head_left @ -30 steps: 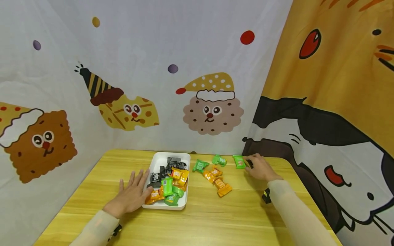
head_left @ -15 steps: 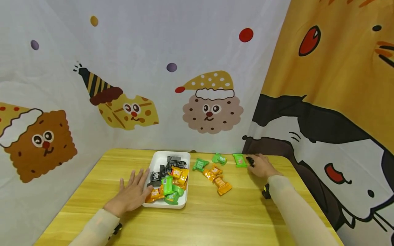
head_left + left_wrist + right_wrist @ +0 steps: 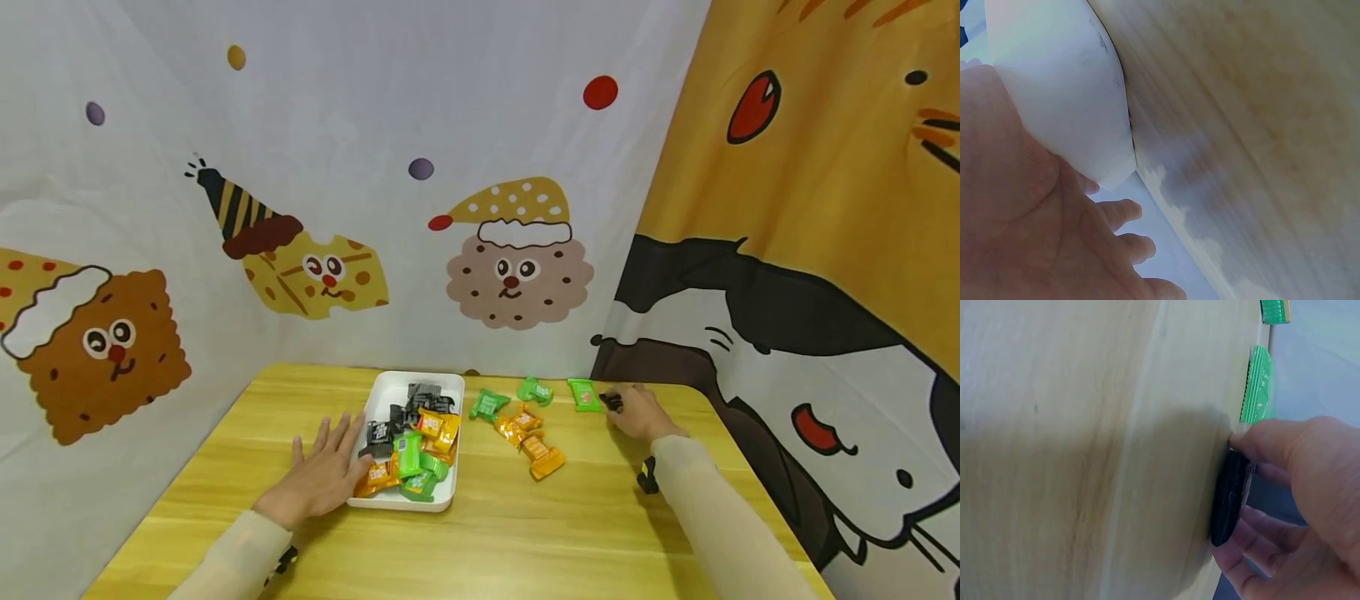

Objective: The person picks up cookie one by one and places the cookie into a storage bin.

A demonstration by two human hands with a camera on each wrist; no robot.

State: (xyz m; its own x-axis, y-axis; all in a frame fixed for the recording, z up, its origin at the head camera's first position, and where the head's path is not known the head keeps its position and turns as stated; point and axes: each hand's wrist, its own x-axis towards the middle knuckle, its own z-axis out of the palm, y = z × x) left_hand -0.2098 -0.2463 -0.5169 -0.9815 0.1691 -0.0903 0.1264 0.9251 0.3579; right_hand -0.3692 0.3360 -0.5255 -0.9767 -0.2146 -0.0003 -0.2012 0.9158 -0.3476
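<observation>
My right hand point(image 3: 637, 412) pinches a black wrapped candy point(image 3: 1229, 497) low over the table, thumb at one end and fingertips at the other in the right wrist view. Just left of it lies a bright green wrapped candy point(image 3: 584, 395). My left hand point(image 3: 322, 471) has its fingers spread and rests along the left side of a white tray point(image 3: 411, 504), the thumb at its rim. Inside the tray are black candies point(image 3: 379, 432), orange candies point(image 3: 438, 427) and green candies point(image 3: 408, 453), heaped together.
Between the tray and my right hand lie two green candies point(image 3: 489, 404) and several orange candies point(image 3: 545, 457) on the wooden table point(image 3: 525, 542). A printed curtain point(image 3: 517, 125) hangs right behind the table's far edge and along its sides.
My right hand has shifted slightly right, away from the bright green candy, with the black candy at its fingertips. My left hand and the tray have stayed in place.
</observation>
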